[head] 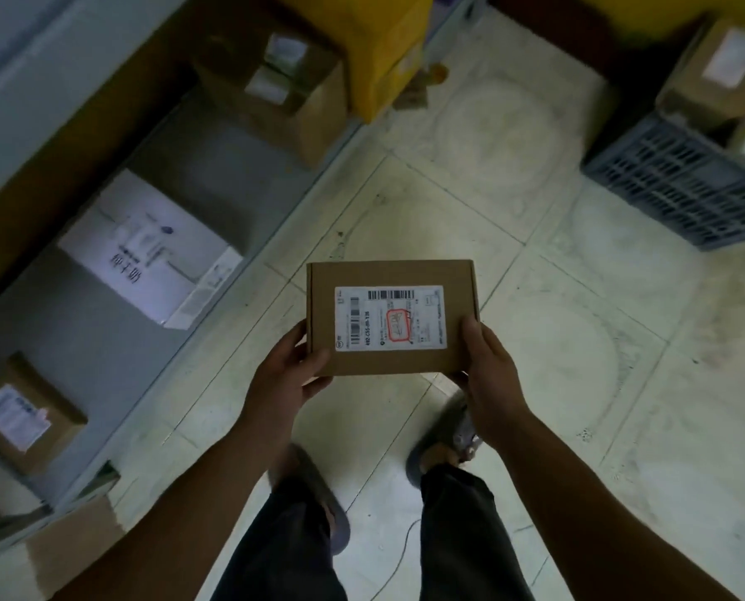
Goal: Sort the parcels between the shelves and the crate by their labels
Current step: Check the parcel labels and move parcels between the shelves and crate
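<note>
A flat brown cardboard parcel (391, 316) is held level above the tiled floor, its white shipping label facing up with a red marking in the middle. My left hand (290, 368) grips its near left corner, thumb on top. My right hand (487, 362) grips its near right corner the same way. The grey shelf (115, 336) runs along the left with a white box (154, 249), a small brown labelled box (24, 412) and a taller brown box (275, 88) on it. The grey slatted crate (683, 184) sits at the right, a brown labelled parcel (717, 67) in it.
A yellow box (388, 49) stands at the far end of the shelf. Another cardboard box (71, 544) shows at the lower left. My feet in sandals stand on the pale tiled floor (535, 210) between shelf and crate.
</note>
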